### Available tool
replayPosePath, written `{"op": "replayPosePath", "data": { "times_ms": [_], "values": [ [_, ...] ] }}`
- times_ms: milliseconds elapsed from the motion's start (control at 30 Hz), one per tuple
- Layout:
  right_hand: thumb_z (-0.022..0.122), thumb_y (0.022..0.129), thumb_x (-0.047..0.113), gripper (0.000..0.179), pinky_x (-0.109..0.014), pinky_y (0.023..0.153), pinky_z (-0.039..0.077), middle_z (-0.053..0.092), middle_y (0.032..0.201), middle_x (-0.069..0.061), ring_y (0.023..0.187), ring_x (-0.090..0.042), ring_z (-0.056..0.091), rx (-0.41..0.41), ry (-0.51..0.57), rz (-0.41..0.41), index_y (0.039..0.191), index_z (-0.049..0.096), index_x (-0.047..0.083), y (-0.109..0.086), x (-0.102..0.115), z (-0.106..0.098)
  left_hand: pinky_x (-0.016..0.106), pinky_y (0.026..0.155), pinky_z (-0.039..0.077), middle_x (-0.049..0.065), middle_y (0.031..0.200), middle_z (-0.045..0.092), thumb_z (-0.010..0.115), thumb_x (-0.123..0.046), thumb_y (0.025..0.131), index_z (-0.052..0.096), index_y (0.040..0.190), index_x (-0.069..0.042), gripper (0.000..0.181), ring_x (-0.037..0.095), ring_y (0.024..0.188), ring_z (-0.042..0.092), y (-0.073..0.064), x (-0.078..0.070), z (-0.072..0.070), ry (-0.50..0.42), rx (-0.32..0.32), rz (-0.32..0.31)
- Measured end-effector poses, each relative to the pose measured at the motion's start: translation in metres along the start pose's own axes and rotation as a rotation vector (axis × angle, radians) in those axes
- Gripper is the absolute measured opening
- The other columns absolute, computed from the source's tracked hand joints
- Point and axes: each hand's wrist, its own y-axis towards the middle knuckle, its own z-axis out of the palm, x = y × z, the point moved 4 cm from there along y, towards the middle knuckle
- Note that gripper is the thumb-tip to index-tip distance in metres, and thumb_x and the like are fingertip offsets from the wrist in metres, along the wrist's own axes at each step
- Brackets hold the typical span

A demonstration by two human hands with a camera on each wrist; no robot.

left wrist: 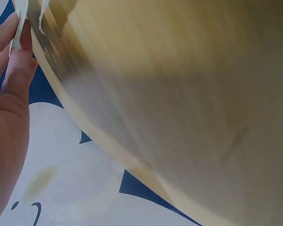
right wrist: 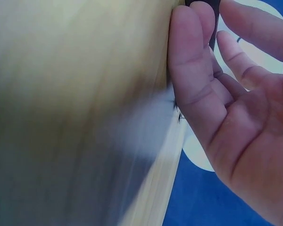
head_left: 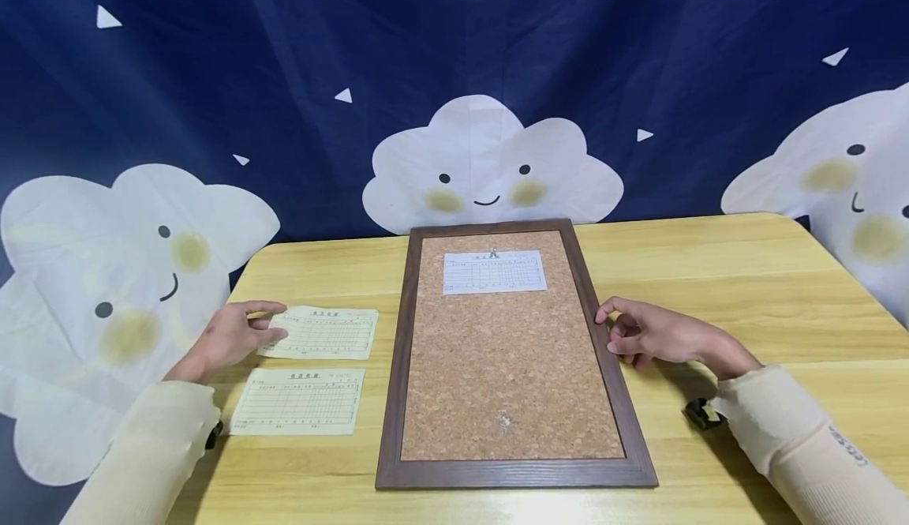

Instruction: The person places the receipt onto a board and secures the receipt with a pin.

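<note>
My left hand (head_left: pixel 230 339) pinches the left end of a pale yellow printed form slip (head_left: pixel 325 334); in the left wrist view the paper (left wrist: pixel 20 28) shows edge-on between thumb and fingers. Just below it, a second yellow form slip (head_left: pixel 298 403) lies flat on the table. A cork board (head_left: pixel 511 375) in a dark brown wooden frame is to the right of both slips. Near its top hangs a white form slip (head_left: pixel 494 274) with a small clear pin (head_left: pixel 494 253) at its upper edge. With fingers loosely bent, my right hand (head_left: pixel 656 334) rests against the frame's right side.
Another small clear piece (head_left: pixel 505 422), seemingly a pin, sits on the cork near the bottom. The light wooden table (head_left: pixel 717 272) has rounded back corners. Behind it hangs a dark blue cloth (head_left: pixel 284 51) with smiling white clouds.
</note>
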Motion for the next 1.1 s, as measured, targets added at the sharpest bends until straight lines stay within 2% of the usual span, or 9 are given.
{"op": "replayPosePath", "data": {
  "times_ms": [500,700,800,1000,1100],
  "values": [
    [0.054,0.101,0.000,0.027,-0.029,0.056,0.049,0.049,0.080,-0.007,0.069,-0.018,0.053,0.000,-0.002,0.008,0.123,0.039,-0.005,-0.0002,-0.0002,0.0007,0.021,0.069,0.052,0.023,0.119,0.066,0.079,-0.025,0.087,0.066,0.129,-0.002,0.050,0.031,0.106,0.063,-0.0013,-0.0027,-0.0015,-0.037,-0.035,-0.041],
    [0.053,0.101,-0.001,0.025,-0.028,0.056,0.048,0.048,0.079,-0.006,0.069,-0.018,0.051,0.008,0.020,0.010,0.122,0.039,-0.006,-0.0004,-0.0009,0.0006,0.019,0.071,0.053,0.024,0.125,0.064,0.079,-0.032,0.087,0.064,0.133,-0.004,0.055,0.031,0.110,0.063,-0.0031,-0.0066,-0.0038,-0.074,-0.027,-0.044],
    [0.054,0.101,-0.001,0.026,-0.028,0.056,0.048,0.048,0.079,-0.006,0.069,-0.018,0.051,0.011,0.022,0.003,0.121,0.039,-0.006,-0.0003,-0.0007,0.0006,0.021,0.070,0.053,0.025,0.126,0.063,0.079,-0.034,0.087,0.063,0.134,-0.004,0.058,0.025,0.107,0.064,-0.0031,-0.0071,-0.0048,-0.110,-0.021,-0.042],
    [0.054,0.100,-0.001,0.027,-0.029,0.056,0.050,0.048,0.079,-0.006,0.070,-0.018,0.053,0.008,0.008,-0.005,0.122,0.039,-0.006,-0.0006,0.0000,0.0003,0.022,0.070,0.053,0.024,0.130,0.061,0.078,-0.041,0.087,0.061,0.137,-0.007,0.063,0.003,0.100,0.062,-0.0027,-0.0068,-0.0077,-0.167,-0.018,-0.042],
    [0.055,0.100,-0.001,0.027,-0.029,0.056,0.051,0.049,0.079,-0.006,0.070,-0.018,0.053,0.005,0.002,-0.005,0.122,0.039,-0.006,-0.0003,0.0002,-0.0001,0.021,0.073,0.053,0.024,0.131,0.061,0.077,-0.043,0.087,0.060,0.139,-0.007,0.066,0.000,0.100,0.062,-0.0030,-0.0077,-0.0091,-0.182,-0.018,-0.043]
  ]
}}
